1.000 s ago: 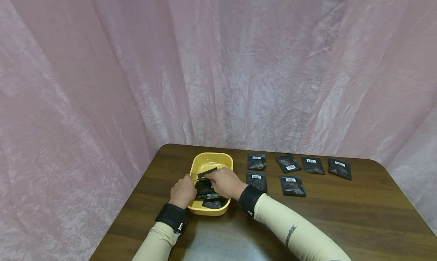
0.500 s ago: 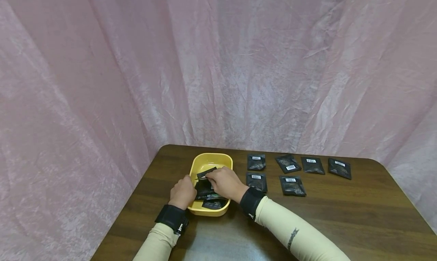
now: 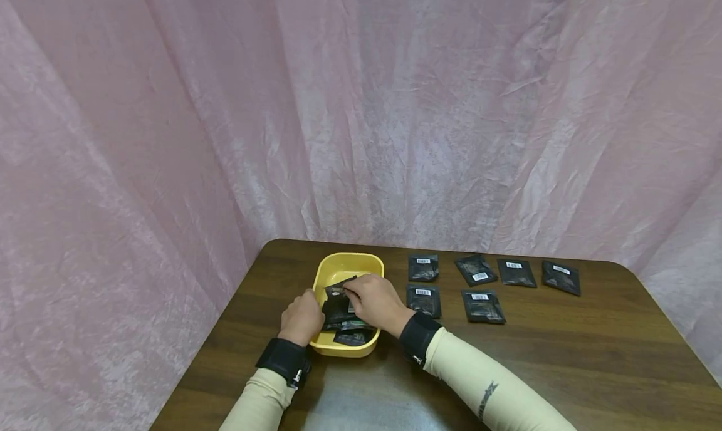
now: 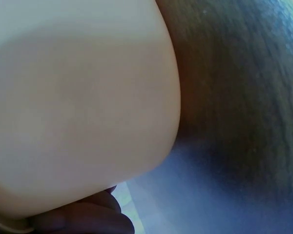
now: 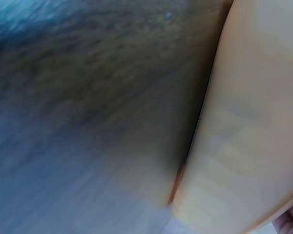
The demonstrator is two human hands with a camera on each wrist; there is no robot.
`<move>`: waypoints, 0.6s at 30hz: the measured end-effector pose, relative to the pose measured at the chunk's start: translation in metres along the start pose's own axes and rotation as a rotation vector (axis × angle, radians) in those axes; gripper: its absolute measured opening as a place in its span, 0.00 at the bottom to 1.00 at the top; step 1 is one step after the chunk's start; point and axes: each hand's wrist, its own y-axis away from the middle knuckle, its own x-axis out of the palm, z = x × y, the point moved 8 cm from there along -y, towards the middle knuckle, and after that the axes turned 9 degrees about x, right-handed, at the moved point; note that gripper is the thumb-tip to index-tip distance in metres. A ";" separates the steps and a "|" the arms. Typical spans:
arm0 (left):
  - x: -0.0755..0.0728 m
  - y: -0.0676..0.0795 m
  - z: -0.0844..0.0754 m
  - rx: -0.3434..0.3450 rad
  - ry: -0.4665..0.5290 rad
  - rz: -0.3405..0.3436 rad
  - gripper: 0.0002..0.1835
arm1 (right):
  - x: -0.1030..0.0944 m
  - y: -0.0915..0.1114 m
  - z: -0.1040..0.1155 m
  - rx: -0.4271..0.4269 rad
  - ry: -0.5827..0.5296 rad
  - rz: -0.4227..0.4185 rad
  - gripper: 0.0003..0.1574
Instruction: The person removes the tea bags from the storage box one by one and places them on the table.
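Right hand [image 3: 376,301] pinches a packet [image 3: 336,287], left hand [image 3: 302,317] grips the tub [image 3: 345,351], wooden table [image 3: 570,349] below, pink curtains [image 3: 395,124] behind.

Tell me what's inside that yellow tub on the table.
The yellow tub holds several overlapping black packets, with bare yellow bottom at its far end. The right hand pinches one and covers part of the pile; what lies underneath, and the exact count, can't be seen.

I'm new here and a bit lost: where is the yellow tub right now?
In the head view, the yellow tub stands on the left part of the wooden table, between the left hand and the loose black packets.
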 end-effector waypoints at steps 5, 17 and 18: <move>0.001 0.000 -0.001 -0.001 0.003 0.005 0.15 | -0.012 0.003 -0.003 -0.016 0.013 -0.081 0.06; -0.001 0.000 0.002 0.000 -0.002 -0.003 0.17 | -0.074 0.028 -0.034 -0.003 -0.014 -0.352 0.11; -0.001 0.000 0.002 -0.001 -0.002 -0.002 0.17 | -0.081 0.030 -0.038 0.004 -0.018 -0.365 0.11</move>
